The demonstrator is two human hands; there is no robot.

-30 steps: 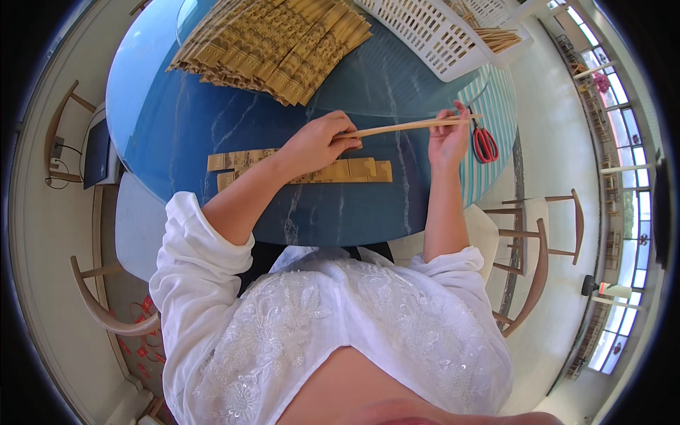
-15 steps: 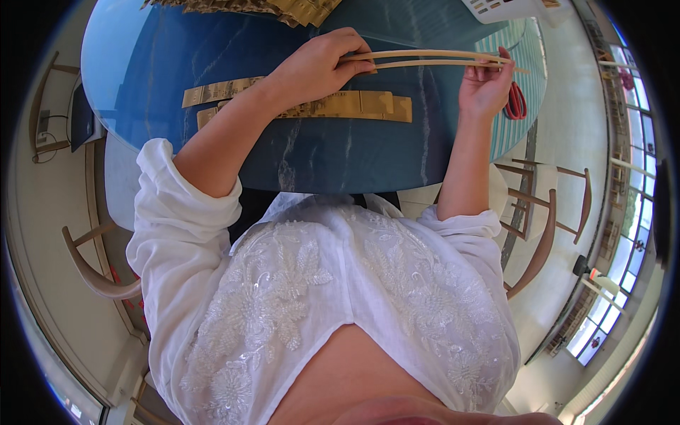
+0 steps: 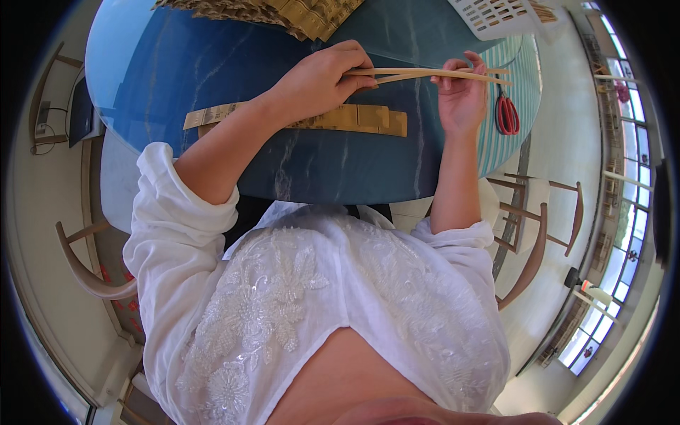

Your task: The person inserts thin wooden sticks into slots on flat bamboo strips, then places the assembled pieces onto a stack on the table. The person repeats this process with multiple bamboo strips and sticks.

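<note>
Half a second ago, running apart and nearly parallel; now crossing one another in mid-air: the two long, slim, pale wooden sticks (image 3: 404, 71), at one o'clock from the view's centre. Also come closer in toward twelve o'clock: the bare right hand (image 3: 460, 99). By judgement, a sign of being shifted against each other, with no even alignment at this moment and no contact with the round blue tabletop with white marble-like veins (image 3: 340, 170).

At the left ends of the sticks, the bare left hand (image 3: 322, 78), pinched closed between thumb and fingers around both. Toward the right ends, fingers of the right hand partly curled about the sticks, with one raised above; cannot tell whether gripping or merely steadying.

By count: two hands, two sticks held. On the tabletop at twelve o'clock, partly beneath the left forearm, at least two flat, narrow, gold printed strips (image 3: 354, 119), overlapping; cannot tell the exact number. At two o'clock, just beside the right hand, one pair of red-handled scissors (image 3: 506, 117). Farther out toward twelve, one broad heap of gold printed strips (image 3: 312, 18), cut off by the upper edge and too layered to count. Farther out at one o'clock, one white perforated plastic basket (image 3: 496, 15), with uncounted tan sticks (image 3: 545, 12) at the right.
</note>
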